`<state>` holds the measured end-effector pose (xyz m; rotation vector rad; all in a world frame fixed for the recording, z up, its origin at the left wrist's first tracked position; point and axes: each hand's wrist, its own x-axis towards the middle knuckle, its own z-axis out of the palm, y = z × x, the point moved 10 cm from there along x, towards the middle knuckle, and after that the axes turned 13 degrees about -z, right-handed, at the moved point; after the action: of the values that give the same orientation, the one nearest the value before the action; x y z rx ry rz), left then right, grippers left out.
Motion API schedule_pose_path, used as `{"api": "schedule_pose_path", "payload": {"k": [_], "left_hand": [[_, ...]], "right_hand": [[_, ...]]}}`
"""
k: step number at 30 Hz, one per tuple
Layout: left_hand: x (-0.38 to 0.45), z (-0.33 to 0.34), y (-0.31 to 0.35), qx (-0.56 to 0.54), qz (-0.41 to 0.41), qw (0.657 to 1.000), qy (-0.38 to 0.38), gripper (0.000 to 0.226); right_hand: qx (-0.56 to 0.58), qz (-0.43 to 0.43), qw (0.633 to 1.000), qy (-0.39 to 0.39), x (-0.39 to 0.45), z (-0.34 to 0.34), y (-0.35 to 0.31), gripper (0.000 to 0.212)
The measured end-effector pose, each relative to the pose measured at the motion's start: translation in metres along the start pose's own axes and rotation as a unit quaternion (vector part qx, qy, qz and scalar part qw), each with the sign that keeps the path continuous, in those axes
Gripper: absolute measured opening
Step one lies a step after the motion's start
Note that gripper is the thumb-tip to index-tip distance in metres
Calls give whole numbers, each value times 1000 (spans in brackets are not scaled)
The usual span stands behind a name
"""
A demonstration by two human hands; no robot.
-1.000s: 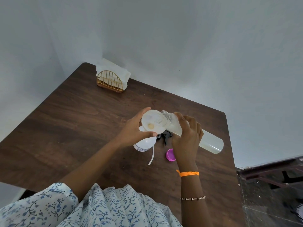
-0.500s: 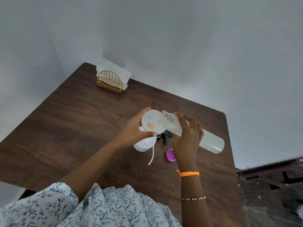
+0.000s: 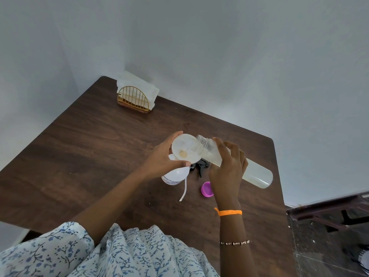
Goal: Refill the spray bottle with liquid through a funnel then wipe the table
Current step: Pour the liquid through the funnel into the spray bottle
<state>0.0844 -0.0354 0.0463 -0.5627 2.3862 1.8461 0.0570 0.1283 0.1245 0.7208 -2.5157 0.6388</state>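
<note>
Tilting over the funnel [image 3: 186, 149], the clear refill bottle [image 3: 249, 168] lies nearly horizontal, with its open threaded mouth at the funnel's 3 o'clock rim and its base pointing toward 4 o'clock. The right hand [image 3: 228, 170] has its grip clamped round the bottle's middle, fingers curled over the top. The left hand [image 3: 161, 158] has its grip clamped on the funnel, thumb at the near rim and fingers round the far side. A small pool of pale yellowish liquid sits in the funnel's bowl. The funnel sits above the white spray bottle [image 3: 174, 175], which stands on the worktop [image 3: 89, 156] near its centre, at 6 o'clock from the funnel; whether the spout is seated in the neck cannot be told. The black trigger head [image 3: 199, 166] lies on the worktop just beside the spray bottle at 3 o'clock, and its white dip tube [image 3: 183, 190] trails toward 6 o'clock. A magenta cap [image 3: 206, 189] rests on the worktop below the right hand. A gold wire napkin holder [image 3: 133, 100] with white napkins stands in the far corner at 11 o'clock.
</note>
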Motion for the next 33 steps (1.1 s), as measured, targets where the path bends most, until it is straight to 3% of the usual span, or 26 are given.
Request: {"api": "schedule_pose_path", "payload": {"k": [33], "left_hand": [[-1, 1, 1, -4, -1, 1000, -5, 88]], "right_hand": [[-6, -9, 1000, -6, 2, 2, -1, 72]]}}
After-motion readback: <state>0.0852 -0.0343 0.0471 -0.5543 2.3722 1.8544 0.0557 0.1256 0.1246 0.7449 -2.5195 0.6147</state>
